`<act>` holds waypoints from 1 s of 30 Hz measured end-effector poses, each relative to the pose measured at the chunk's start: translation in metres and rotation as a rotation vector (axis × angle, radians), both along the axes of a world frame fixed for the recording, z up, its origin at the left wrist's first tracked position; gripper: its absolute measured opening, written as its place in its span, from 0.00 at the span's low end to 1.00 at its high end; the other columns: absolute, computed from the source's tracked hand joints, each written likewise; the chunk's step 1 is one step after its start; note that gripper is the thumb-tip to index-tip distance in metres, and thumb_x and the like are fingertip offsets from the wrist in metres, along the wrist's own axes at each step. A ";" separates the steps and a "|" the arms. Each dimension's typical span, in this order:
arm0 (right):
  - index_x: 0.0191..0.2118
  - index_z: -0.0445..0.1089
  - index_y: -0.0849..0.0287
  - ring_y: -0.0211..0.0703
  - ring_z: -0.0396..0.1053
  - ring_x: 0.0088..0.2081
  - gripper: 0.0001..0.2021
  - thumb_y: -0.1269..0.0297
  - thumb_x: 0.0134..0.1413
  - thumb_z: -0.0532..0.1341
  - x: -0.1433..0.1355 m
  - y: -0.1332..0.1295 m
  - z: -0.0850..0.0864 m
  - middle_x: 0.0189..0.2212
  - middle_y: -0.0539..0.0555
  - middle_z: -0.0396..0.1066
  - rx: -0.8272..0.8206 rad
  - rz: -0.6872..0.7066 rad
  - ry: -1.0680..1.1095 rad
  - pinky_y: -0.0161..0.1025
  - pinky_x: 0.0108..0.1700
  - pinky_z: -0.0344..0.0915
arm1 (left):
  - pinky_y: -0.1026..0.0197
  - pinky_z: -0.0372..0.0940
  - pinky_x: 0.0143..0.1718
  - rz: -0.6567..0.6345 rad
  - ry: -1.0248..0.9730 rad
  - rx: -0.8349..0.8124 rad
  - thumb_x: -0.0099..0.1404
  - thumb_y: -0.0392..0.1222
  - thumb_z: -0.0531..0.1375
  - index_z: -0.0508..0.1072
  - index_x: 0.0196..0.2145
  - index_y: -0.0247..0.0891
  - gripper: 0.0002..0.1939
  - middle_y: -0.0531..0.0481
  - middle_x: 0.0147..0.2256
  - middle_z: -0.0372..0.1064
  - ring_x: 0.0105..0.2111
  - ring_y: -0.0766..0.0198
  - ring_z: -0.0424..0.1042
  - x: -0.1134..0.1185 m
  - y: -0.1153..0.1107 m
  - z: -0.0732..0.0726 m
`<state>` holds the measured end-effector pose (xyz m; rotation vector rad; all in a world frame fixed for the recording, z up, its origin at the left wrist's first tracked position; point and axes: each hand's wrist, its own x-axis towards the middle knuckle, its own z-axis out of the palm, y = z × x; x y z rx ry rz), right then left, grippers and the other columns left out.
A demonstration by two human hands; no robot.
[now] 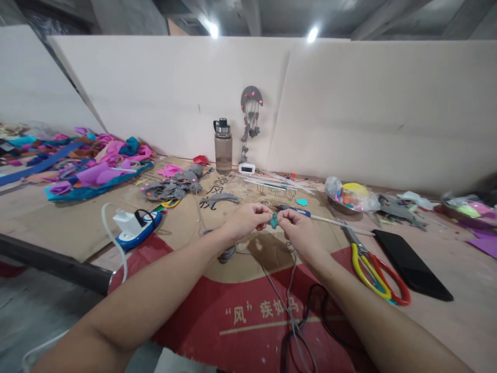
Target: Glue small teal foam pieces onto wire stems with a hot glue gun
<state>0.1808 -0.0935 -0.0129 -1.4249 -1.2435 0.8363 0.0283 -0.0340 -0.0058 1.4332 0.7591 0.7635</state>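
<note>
A small teal piece [274, 220] is held up between both hands above the cardboard. My left hand [250, 220] pinches its left side with thumb and index finger. On its right side, the fingertips of my right hand [297, 228] are closed on the same piece. Behind them lies a flat turquoise shape [302, 202], near a glue gun [295, 211] with a long clear stick. Grey cord [289, 305] hangs and runs over the red print below the hands, and a grey bundle of it [227, 254] sits beneath my left forearm.
Scissors [375, 274] and a black phone [412, 265] lie at the right. A bottle [223, 150] and small clock [247, 169] stand by the wall. Felt scraps [101, 171], a power strip [140, 233] and grey felt pieces [171, 186] are at the left; a bowl [344, 206] is right.
</note>
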 end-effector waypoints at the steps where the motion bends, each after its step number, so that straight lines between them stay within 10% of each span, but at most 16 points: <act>1: 0.26 0.66 0.58 0.32 0.48 0.21 0.12 0.53 0.42 0.62 0.002 0.002 -0.003 0.18 0.44 0.54 0.001 -0.008 0.012 0.35 0.24 0.45 | 0.68 0.54 0.23 -0.024 -0.006 -0.036 0.54 0.40 0.63 0.74 0.28 0.33 0.07 0.55 0.20 0.65 0.19 0.73 0.60 -0.001 0.002 0.000; 18: 0.43 0.65 0.55 0.36 0.59 0.32 0.19 0.58 0.43 0.65 0.009 0.007 -0.005 0.33 0.48 0.62 0.024 0.194 0.153 0.35 0.31 0.55 | 0.67 0.55 0.23 0.109 0.163 0.226 0.56 0.37 0.61 0.75 0.26 0.33 0.05 0.56 0.18 0.65 0.19 0.72 0.61 -0.004 0.001 0.005; 24: 0.42 0.67 0.55 0.34 0.56 0.29 0.19 0.67 0.38 0.61 0.009 0.009 -0.005 0.35 0.48 0.63 0.028 0.217 0.253 0.34 0.28 0.53 | 0.68 0.56 0.22 0.131 0.100 0.065 0.57 0.35 0.59 0.72 0.25 0.34 0.05 0.56 0.18 0.64 0.18 0.73 0.61 -0.005 0.006 0.007; 30: 0.36 0.67 0.57 0.34 0.55 0.25 0.15 0.53 0.44 0.63 0.013 0.013 -0.007 0.25 0.46 0.61 -0.047 0.110 0.052 0.35 0.27 0.53 | 0.68 0.58 0.22 0.187 0.106 0.110 0.59 0.41 0.61 0.73 0.26 0.33 0.09 0.53 0.20 0.68 0.18 0.72 0.63 -0.010 0.016 0.003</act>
